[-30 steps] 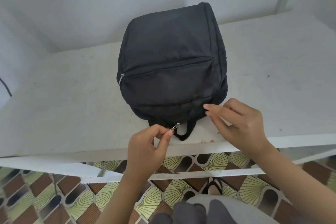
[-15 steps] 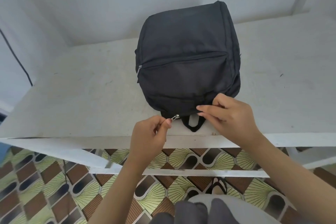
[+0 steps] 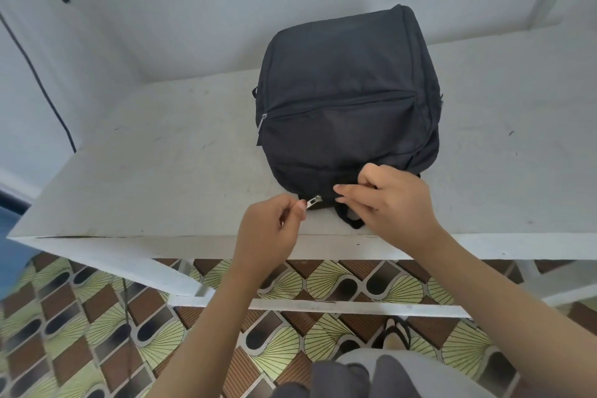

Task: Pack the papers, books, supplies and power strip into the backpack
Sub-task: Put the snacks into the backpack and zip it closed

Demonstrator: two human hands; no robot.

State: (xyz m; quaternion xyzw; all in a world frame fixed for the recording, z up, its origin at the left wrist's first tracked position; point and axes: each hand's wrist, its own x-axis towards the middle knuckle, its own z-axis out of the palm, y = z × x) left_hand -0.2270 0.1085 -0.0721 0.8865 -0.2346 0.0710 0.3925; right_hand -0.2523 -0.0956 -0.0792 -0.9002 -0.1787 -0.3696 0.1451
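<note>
As the left hand [image 3: 271, 223] pinches the zip pull [image 3: 314, 201], now dragged left of the handle [image 3: 350, 220], the right hand [image 3: 391, 203] grips fabric beside it. Backpack [image 3: 345, 90] centre-right on counter [image 3: 161, 171]; no loose items visible, so likely closing up.

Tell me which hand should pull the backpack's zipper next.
Left, probably. The left hand pinches the silver zipper pull at the black backpack's near edge, while the right hand grips the fabric beside the pull as a brace.
</note>
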